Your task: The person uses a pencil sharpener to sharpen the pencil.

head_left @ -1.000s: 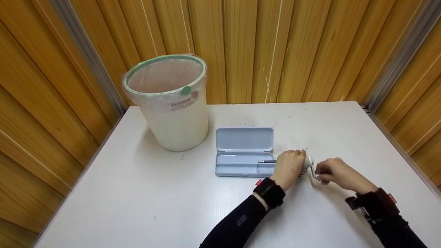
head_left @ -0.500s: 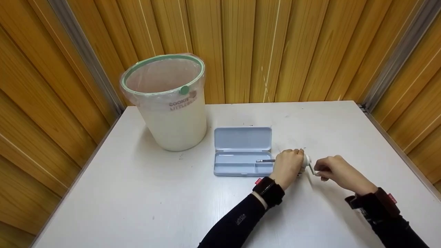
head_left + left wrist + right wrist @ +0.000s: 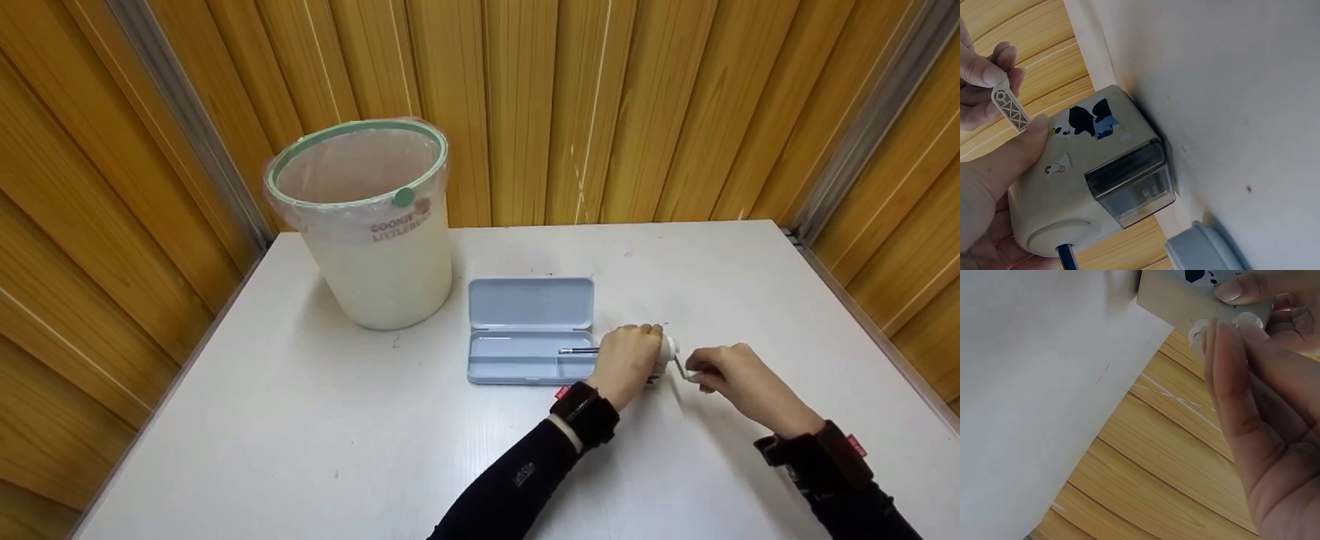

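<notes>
My left hand (image 3: 628, 364) grips a cream pencil sharpener (image 3: 1067, 197) with cow stickers and a clear dark shavings drawer (image 3: 1134, 185). A dark pencil (image 3: 577, 350) sticks out of its front, to the left, over the pencil case. On the far side a pale crank handle (image 3: 1012, 109) juts out, and my right hand (image 3: 739, 382) pinches its knob between thumb and fingers. In the right wrist view, the fingers partly hide the crank. An open light-blue pencil case (image 3: 514, 369) lies just left of the left hand.
A cream bin (image 3: 382, 277) with a green rim and a plastic liner stands at the back left of the white table (image 3: 300, 420). Wood-patterned panels (image 3: 525, 112) enclose the table's back and sides.
The crank handle has swung slightly, with the right hand moving along at its knob. My left hand and the sharpener stay nearly in place. The view shifts a little.
</notes>
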Demonstrator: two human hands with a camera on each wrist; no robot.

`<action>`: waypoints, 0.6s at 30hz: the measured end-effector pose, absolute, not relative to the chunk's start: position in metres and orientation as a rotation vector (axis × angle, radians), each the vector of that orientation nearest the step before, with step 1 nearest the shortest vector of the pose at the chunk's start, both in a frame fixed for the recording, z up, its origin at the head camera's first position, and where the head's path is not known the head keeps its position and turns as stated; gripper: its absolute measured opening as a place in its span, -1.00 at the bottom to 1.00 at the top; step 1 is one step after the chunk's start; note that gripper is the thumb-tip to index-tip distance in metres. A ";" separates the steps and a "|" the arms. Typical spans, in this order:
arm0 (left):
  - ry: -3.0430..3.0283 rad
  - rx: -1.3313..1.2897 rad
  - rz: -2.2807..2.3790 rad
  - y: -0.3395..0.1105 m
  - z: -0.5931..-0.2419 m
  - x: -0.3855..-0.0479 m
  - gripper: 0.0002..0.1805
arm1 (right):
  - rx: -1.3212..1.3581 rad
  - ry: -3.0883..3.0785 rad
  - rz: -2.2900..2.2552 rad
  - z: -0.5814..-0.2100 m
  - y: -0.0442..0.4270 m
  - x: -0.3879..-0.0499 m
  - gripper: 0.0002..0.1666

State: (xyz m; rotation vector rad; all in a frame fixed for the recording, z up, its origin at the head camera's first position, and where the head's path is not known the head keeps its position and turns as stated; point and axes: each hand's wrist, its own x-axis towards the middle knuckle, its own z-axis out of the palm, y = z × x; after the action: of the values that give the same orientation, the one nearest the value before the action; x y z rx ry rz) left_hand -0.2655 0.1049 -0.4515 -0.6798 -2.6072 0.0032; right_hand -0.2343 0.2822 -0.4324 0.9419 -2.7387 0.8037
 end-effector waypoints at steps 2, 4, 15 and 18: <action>-2.608 -0.677 0.006 0.105 -0.451 -0.266 -0.79 | 0.927 -2.725 0.793 -0.434 0.282 -0.234 -0.89; -2.609 -0.672 0.009 0.106 -0.451 -0.266 -0.79 | 0.908 -2.711 0.782 -0.435 0.282 -0.233 -0.89; -2.626 -0.667 0.012 0.105 -0.449 -0.267 -0.84 | 0.856 -2.638 0.827 -0.441 0.282 -0.230 -0.89; -2.617 -0.674 0.009 0.103 -0.450 -0.269 -0.84 | 0.844 -2.597 0.785 -0.444 0.280 -0.229 -0.88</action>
State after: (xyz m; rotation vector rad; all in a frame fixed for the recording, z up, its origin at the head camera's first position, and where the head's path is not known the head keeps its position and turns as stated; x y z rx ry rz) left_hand -0.2687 0.1032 -0.4497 -0.6742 -2.6168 0.0089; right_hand -0.2289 0.2802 -0.4436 0.8443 -2.5973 0.7850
